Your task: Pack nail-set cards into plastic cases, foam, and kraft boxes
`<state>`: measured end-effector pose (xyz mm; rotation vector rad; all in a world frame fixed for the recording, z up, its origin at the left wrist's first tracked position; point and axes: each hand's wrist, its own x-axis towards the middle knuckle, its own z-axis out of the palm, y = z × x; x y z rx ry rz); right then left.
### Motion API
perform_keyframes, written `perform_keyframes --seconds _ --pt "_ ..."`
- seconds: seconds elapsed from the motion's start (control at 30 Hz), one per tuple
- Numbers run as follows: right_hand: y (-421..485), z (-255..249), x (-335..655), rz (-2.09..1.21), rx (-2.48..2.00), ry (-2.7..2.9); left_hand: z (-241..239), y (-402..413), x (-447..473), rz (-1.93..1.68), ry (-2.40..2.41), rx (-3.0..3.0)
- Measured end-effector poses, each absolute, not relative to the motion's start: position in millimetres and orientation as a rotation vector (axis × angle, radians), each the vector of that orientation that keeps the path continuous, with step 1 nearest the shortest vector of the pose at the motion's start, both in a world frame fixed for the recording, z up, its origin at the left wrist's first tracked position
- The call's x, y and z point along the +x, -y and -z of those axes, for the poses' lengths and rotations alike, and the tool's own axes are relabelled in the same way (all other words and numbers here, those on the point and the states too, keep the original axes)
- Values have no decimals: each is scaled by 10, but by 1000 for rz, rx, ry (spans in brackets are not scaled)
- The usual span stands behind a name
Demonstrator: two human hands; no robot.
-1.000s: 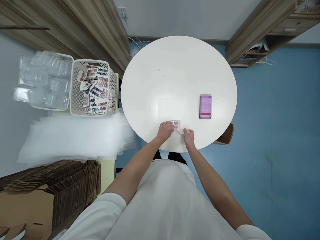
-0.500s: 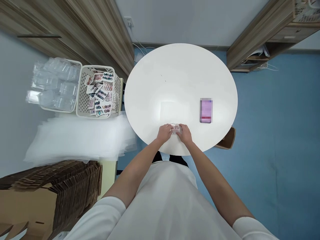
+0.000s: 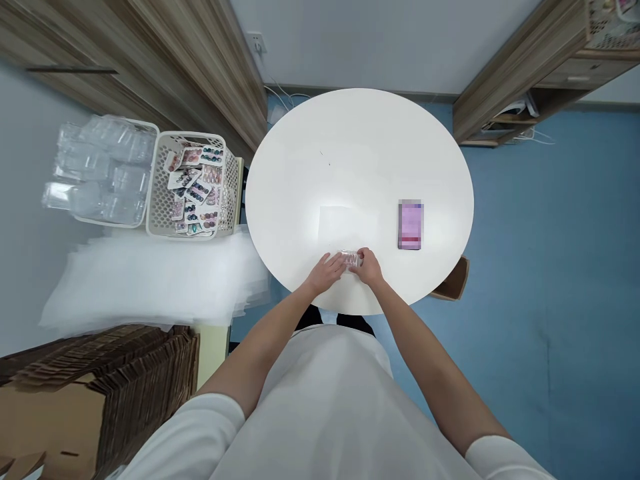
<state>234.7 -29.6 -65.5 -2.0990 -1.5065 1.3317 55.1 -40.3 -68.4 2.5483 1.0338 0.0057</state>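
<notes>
A small clear plastic case (image 3: pixel 349 259) lies near the front edge of the white table, with a row of pinkish press-on nails showing through it. My right hand (image 3: pixel 369 267) grips its right end between thumb and fingers. At the left end, my left hand (image 3: pixel 326 272) lies with fingers stretched out, the tips touching the case. Just beyond the case is a thin white sheet (image 3: pixel 334 225), hardly distinct from the tabletop.
A phone with a blurred purple screen (image 3: pixel 410 225) lies on the white table (image 3: pixel 360 147), right of my hands. To the left stand a basket (image 3: pixel 156 223) of nail cards, clear plastic boxes (image 3: pixel 107 167), translucent sheets (image 3: pixel 150 280) and stacked cardboard (image 3: pixel 145 380). An open carton (image 3: pixel 454 280) sits at lower right.
My left hand has loosened from the case's left end, and its fingers are now straightened out. My right hand keeps its grip on the case. The whole view has shifted slightly.
</notes>
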Motion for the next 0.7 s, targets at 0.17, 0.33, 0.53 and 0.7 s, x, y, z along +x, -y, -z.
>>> perform_keyframes --seconds 0.17,0.33,0.53,0.7 --pt "348 646 2374 -1201 -1996 1730 788 274 552 15 -982 2564" --pt "404 616 2403 -1145 -1785 2025 813 282 573 -29 -941 2567" --pt "542 496 2400 -1163 -1746 2200 677 351 518 17 -850 2580" --pt "804 353 2370 -974 -1631 2369 594 462 485 6 -825 2565"
